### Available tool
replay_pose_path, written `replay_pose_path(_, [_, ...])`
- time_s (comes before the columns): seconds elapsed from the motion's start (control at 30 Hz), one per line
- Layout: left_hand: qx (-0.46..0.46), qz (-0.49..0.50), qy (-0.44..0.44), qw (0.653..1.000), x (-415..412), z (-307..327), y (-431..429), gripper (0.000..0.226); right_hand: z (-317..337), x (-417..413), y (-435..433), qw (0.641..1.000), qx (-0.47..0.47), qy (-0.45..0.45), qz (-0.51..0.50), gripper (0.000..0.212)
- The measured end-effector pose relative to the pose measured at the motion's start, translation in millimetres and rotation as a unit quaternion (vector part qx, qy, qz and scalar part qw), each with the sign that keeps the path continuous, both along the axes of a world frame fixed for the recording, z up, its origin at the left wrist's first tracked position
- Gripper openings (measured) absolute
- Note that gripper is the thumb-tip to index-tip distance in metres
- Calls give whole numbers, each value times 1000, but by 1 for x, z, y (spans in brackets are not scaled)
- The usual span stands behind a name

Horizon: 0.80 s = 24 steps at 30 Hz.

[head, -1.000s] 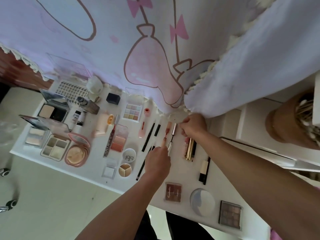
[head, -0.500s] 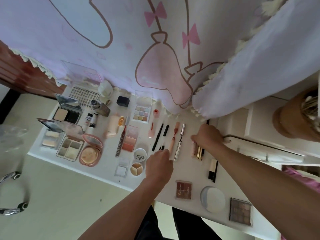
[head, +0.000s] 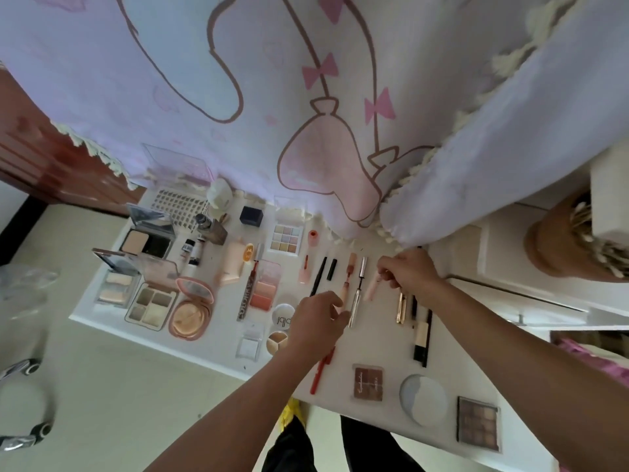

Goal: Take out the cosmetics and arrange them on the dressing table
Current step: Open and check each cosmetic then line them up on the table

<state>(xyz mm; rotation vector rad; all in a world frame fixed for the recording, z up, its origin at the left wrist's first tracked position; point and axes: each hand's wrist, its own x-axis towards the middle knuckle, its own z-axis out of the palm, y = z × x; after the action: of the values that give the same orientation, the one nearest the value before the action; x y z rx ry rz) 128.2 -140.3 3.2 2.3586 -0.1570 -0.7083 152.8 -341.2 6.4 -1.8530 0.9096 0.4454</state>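
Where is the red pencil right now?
Head view: the red pencil lies at the front edge of the table, just left of the brown palette.

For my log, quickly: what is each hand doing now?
Left hand: curled fingers at the peach tube; grip cannot be told.
Right hand: pinches the pale pink tube.

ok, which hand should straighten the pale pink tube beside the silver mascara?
Right. The right hand pinches the pale pink tube at its far end, beside the silver mascara. The left hand sits nearer, fingertips by the peach tube.
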Motion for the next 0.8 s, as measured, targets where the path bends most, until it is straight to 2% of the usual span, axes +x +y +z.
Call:
replay_pose_path(0.07, [-50,34,18,998,10,14,0,20,23,-4,4,997,73,-10,-19,16])
replay_pose_path(0.13, [-136,78,75,985,19,29,2,21,46,-10,7,992,120,-23,-26,17])
replay_pose_path(0.23, [-257,126,180,941,29,54,6,20,70,-19,11,984,165,-41,-52,16])
replay_pose_path(0.3, [-304,125,214,920,35,68,9,19,82,-23,15,979,189,-48,-64,14])
replay_pose_path(0.43, [-335,81,209,915,41,87,17,16,108,-29,26,974,209,-76,-49,15])
replay_pose_path(0.57, [-348,60,197,914,49,99,24,16,129,-33,36,978,168,-120,-27,24])
replay_pose_path(0.8, [-349,29,189,917,53,116,33,19,152,-48,52,970,115,-212,5,11])
